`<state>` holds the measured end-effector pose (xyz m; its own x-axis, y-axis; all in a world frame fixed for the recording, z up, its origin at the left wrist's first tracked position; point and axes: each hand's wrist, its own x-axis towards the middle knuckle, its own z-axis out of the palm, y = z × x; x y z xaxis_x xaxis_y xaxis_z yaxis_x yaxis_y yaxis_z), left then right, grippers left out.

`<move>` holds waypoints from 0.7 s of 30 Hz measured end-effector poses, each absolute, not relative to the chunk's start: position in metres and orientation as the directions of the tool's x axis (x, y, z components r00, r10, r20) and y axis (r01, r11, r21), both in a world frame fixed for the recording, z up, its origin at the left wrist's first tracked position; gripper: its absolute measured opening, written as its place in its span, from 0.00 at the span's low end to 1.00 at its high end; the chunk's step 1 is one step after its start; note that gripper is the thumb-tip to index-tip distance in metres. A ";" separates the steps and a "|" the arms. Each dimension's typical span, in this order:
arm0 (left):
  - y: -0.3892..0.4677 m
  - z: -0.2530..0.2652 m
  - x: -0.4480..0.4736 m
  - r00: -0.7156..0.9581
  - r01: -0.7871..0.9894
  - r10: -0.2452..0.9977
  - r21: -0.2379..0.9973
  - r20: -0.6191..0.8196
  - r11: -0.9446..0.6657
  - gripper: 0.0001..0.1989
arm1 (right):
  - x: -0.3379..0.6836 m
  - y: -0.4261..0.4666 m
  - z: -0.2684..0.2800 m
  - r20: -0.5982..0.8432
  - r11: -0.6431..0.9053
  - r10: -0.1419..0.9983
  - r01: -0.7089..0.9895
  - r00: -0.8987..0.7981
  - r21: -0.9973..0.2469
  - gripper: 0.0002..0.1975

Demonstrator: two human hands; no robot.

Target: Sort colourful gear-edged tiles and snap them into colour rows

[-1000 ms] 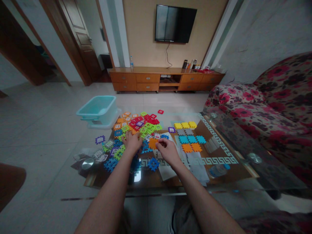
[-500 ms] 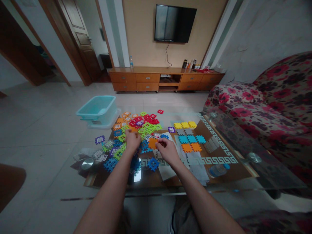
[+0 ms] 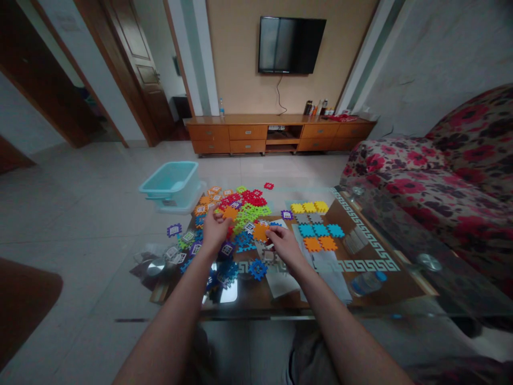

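Note:
Between the fingertips of my right hand (image 3: 282, 241) is an orange square tile with notched edges (image 3: 260, 231). My left hand (image 3: 214, 229) pinches another orange notched tile (image 3: 230, 213) over the pile. Loose interlocking tiles lie around and under the left hand: red ones (image 3: 256, 201), lime green ones (image 3: 252, 216) and blue ones (image 3: 243, 241). To the right, tiles are set out in rows by colour: yellow (image 3: 309, 207), grey (image 3: 315, 218), light blue (image 3: 320, 230) and orange (image 3: 312, 244). A single blue tile (image 3: 258, 269) lies near the table's front.
A light blue plastic tub (image 3: 170, 184) stands beyond the pile's left side. White paper sheets (image 3: 282, 284) and a water bottle (image 3: 366, 283) are at the right half of the glass table (image 3: 404, 291). A flowered sofa (image 3: 433, 187) stands at the right.
My left hand has lifted slightly, and the orange tile it pinches now shows more clearly. The right hand keeps its orange tile in about the same place. The whole view has shifted a little.

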<state>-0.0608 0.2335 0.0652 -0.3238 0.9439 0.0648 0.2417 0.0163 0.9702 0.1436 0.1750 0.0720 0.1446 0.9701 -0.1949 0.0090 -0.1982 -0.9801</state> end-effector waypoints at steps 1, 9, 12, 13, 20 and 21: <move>0.229 0.068 -0.059 -0.303 0.123 0.953 0.992 0.014 0.024 0.30 | 0.144 0.174 0.074 -0.232 -0.228 0.964 -0.049 0.132 -0.973 0.10; 0.187 0.089 -0.057 -0.094 -0.283 0.974 0.943 -0.208 0.174 0.17 | 0.145 0.162 0.089 -0.330 -0.302 0.943 -0.312 0.041 -0.901 0.12; 0.176 0.093 -0.061 -0.033 -0.329 0.974 0.923 -0.223 0.201 0.18 | 0.144 0.159 0.093 -0.317 -0.297 0.948 -0.314 0.013 -0.902 0.14; 0.173 0.094 -0.062 -0.017 -0.331 0.973 0.919 -0.230 0.212 0.19 | 0.143 0.159 0.093 -0.311 -0.293 0.950 -0.312 0.008 -0.904 0.15; 0.162 0.093 -0.055 0.097 -0.260 0.969 0.934 -0.229 0.247 0.19 | 0.135 0.161 0.084 -0.258 -0.261 0.965 -0.239 -0.044 -0.935 0.20; 0.162 0.093 -0.054 0.130 -0.244 0.969 0.940 -0.211 0.237 0.18 | 0.134 0.161 0.082 -0.256 -0.259 0.966 -0.223 -0.043 -0.940 0.21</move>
